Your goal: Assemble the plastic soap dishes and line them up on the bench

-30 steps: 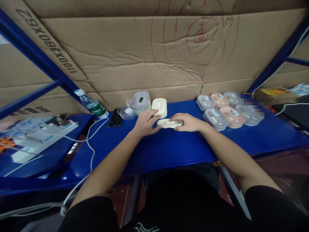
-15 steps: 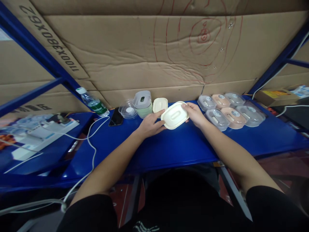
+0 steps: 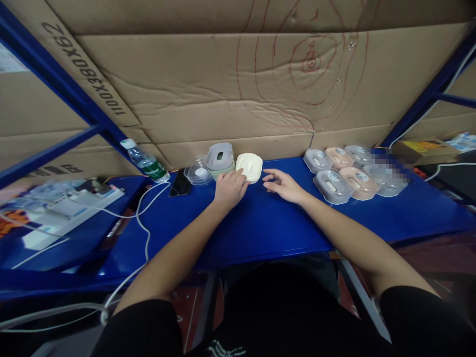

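A cream plastic container (image 3: pixel 250 167) with rounded corners rests at the back of the blue table, and its shallow inner face is turned up. My left hand (image 3: pixel 229 189) has its fingers and thumb closed on the container's near left edge. To the right of it, my right hand (image 3: pixel 282 185) is apart from the container, fingers spread and holding nothing. Just behind my left hand stand stacked containers, a grey-lilac one (image 3: pixel 219 157) on pale green ones (image 3: pixel 220 174), partly hidden by the hand.
Clear plastic covers (image 3: pixel 198 171), a black phone (image 3: pixel 180 183) and a water bottle (image 3: pixel 146 161) stand at left, with a white cable (image 3: pixel 147 238) trailing over the table (image 3: pixel 267 228). Several grey and peach lidded containers (image 3: pixel 333 186) sit in two rows at right. Cardboard (image 3: pixel 186 79) closes the back.
The cream piece that both hands held up has moved back and left, onto the spot of the other cream piece. My right hand has let go of it.
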Motion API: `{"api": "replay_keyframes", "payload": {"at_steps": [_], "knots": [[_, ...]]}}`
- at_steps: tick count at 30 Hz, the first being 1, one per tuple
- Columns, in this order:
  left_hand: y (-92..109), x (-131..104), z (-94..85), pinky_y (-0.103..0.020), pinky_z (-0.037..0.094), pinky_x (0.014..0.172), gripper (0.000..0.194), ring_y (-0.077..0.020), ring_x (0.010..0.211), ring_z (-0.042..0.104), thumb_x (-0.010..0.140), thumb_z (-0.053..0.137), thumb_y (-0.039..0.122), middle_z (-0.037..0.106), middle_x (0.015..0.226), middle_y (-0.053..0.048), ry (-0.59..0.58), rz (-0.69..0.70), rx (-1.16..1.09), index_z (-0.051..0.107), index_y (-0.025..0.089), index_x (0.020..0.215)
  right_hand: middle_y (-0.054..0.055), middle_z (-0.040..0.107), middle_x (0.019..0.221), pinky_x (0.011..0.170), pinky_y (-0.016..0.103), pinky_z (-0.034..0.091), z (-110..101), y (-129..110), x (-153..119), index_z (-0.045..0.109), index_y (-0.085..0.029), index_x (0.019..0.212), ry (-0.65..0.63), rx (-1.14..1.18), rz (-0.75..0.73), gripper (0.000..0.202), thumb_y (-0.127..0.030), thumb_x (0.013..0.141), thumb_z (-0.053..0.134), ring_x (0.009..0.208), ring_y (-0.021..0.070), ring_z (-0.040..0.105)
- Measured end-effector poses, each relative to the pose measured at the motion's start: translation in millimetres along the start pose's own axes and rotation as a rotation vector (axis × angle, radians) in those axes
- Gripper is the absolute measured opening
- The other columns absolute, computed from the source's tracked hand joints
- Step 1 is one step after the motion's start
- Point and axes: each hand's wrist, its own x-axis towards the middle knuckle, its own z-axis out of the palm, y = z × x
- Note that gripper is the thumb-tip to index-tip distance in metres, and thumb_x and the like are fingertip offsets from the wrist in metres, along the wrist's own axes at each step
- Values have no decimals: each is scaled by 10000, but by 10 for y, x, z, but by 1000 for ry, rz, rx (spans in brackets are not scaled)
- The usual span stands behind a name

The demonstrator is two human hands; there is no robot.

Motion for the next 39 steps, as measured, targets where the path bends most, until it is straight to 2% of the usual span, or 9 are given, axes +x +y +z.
{"api": "replay_keyframes", "payload": {"at_steps": [5, 9, 17, 23, 26, 30, 35, 39], "knots": [[-12, -17, 39, -486, 428, 870, 248, -324, 974, 741, 1050, 553, 353, 785, 1248, -149, -39, -54, 57, 760, 217, 1030, 131, 738, 1381, 767, 363, 634, 87, 13, -57, 679, -237, 1399, -114, -206, -98, 559, -406, 884, 815, 806, 170, 740], [-24, 0, 44, -464, 412, 829, 251, -319, 963, 732, 1046, 560, 360, 789, 1137, -147, -52, -85, 81, 762, 210, 1043, 119, 748, 1375, 816, 395, 637, 112, -6, -64, 709, -255, 1370, -149, -262, -126, 517, -395, 884, 817, 858, 198, 761], [-69, 17, 97, -430, 452, 783, 309, -322, 1002, 728, 1051, 547, 356, 763, 1143, -155, -57, -100, 95, 771, 202, 1197, 124, 773, 1311, 816, 387, 620, 100, -23, -64, 727, -220, 1327, -142, -299, -139, 494, -418, 882, 815, 847, 200, 763], [-158, -6, 172, -362, 473, 644, 336, -251, 808, 711, 1065, 513, 349, 733, 1140, -140, -30, -164, 76, 780, 229, 1230, 134, 779, 1281, 818, 384, 618, 101, -29, -68, 735, -195, 1308, -152, -318, -160, 474, -419, 896, 803, 863, 205, 766], [-170, -15, 184, -341, 507, 647, 333, -255, 891, 741, 1064, 535, 340, 729, 1235, -137, -24, -176, 49, 754, 230, 1290, 120, 782, 1273, 814, 376, 618, 100, -17, -63, 744, -212, 1294, -154, -327, -167, 442, -405, 901, 803, 866, 201, 767], [-152, -24, 162, -339, 578, 741, 333, -269, 1058, 754, 1071, 534, 324, 713, 1341, -153, 16, -39, 48, 727, 207, 1316, 121, 788, 1249, 820, 386, 617, 93, -10, -64, 747, -200, 1285, -153, -342, -174, 438, -405, 902, 802, 860, 208, 766], [-125, -40, 148, -337, 595, 729, 285, -245, 962, 776, 1065, 557, 360, 785, 1132, -121, -37, 224, 45, 755, 197, 1190, 106, 785, 1263, 842, 389, 621, 31, -61, -66, 754, -222, 1283, -140, -404, -224, 411, -406, 916, 784, 878, 210, 770], [-130, -55, 154, -341, 600, 720, 291, -243, 938, 787, 1056, 572, 377, 800, 1156, -117, -58, 229, 54, 751, 186, 1182, 109, 787, 1268, 948, 449, 605, -146, -214, -77, 754, -231, 1310, -30, -571, -280, 409, -416, 945, 749, 984, 257, 773]]}}
